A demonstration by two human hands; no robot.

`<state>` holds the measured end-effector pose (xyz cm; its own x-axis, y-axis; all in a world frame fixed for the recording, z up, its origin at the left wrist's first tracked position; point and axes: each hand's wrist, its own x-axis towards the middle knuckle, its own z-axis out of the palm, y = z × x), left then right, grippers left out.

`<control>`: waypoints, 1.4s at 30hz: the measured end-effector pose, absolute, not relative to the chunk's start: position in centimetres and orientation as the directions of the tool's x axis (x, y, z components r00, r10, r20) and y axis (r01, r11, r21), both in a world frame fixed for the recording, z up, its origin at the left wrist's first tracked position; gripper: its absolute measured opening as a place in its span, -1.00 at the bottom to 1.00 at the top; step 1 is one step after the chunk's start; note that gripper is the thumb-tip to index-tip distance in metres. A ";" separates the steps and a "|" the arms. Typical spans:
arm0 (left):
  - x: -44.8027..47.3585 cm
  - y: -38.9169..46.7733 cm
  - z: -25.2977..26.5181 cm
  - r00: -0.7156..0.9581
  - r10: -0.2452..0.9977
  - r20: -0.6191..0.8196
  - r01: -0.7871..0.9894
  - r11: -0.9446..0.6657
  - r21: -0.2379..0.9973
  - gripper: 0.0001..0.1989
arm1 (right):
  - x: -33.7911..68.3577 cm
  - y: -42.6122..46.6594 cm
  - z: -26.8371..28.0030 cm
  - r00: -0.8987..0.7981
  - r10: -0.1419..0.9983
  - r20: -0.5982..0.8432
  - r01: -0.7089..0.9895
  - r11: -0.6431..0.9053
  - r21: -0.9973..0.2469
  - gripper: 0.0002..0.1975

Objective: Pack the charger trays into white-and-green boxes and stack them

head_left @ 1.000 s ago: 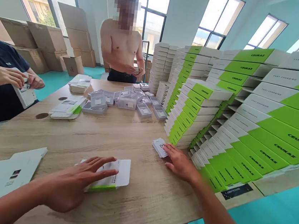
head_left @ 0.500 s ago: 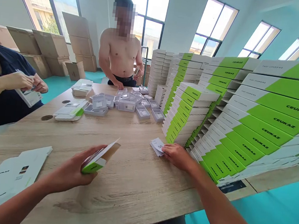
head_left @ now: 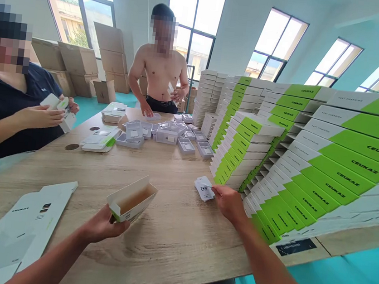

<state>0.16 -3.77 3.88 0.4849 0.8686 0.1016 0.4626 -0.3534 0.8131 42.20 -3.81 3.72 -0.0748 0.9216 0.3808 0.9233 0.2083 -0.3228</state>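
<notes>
My left hand [head_left: 106, 227] grips a white and green cardboard box [head_left: 140, 208] by one end, above the table. The box's open side faces up toward me, showing a bare brown inside. Over by the box stacks, my right hand [head_left: 230, 204] pinches the edge of a printed white leaflet [head_left: 205, 190]. It lies on a small fanned pile of similar papers; whether one sheet or several are between the fingers I cannot tell. Flattened printed cartons [head_left: 30, 219] lie on the table to the left of my left arm.
Tall stacks of white and green boxes [head_left: 329, 176] line the right side. Clear plastic trays [head_left: 168, 134] are heaped at mid-table, beside more flat cartons [head_left: 99, 138]. One person [head_left: 162, 77] stands across the table; another person [head_left: 5, 107] at left handles a box.
The box in my left hand has turned and spread, so its hollow inside now shows. My right fingers have gone from resting on the leaflets to pinching an edge. My view has shifted slightly.
</notes>
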 end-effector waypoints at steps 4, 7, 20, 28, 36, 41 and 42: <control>0.4 -3.6 3.8 0.518 0.849 0.105 0.324 -0.308 0.894 -0.22 | 41.3 -4.2 4.6 0.134 0.866 0.481 0.867 0.133 -0.481 -0.47; 0.4 -3.4 3.7 0.516 0.843 0.152 0.288 -0.337 0.896 -0.25 | 38.3 -6.1 6.5 0.129 0.854 0.505 0.797 0.213 -0.565 -0.50; 0.1 -3.1 4.8 0.650 0.662 0.373 0.199 -0.622 0.757 -0.03 | 26.2 -9.3 13.4 -0.754 0.342 0.561 0.492 0.859 0.137 -0.70; 0.0 -2.3 4.0 0.588 0.715 0.378 0.288 -0.622 0.728 -0.04 | 22.2 -8.8 10.4 -0.382 0.565 0.732 0.587 0.760 -0.280 -0.68; 1.5 -3.0 3.8 0.229 0.913 0.336 0.483 -0.407 0.775 -0.29 | 19.9 -7.9 6.7 -0.439 0.229 0.869 0.586 0.806 0.083 -0.84; 0.8 -3.2 3.6 0.115 0.960 0.254 0.451 -0.278 0.848 -0.22 | 25.2 4.5 7.9 -0.302 0.862 0.407 0.919 0.377 -0.117 -0.73; 0.6 -3.2 3.5 0.137 0.951 0.275 0.424 -0.308 0.852 -0.21 | 26.3 7.8 8.4 -0.233 0.915 0.329 0.954 0.281 -0.108 -0.71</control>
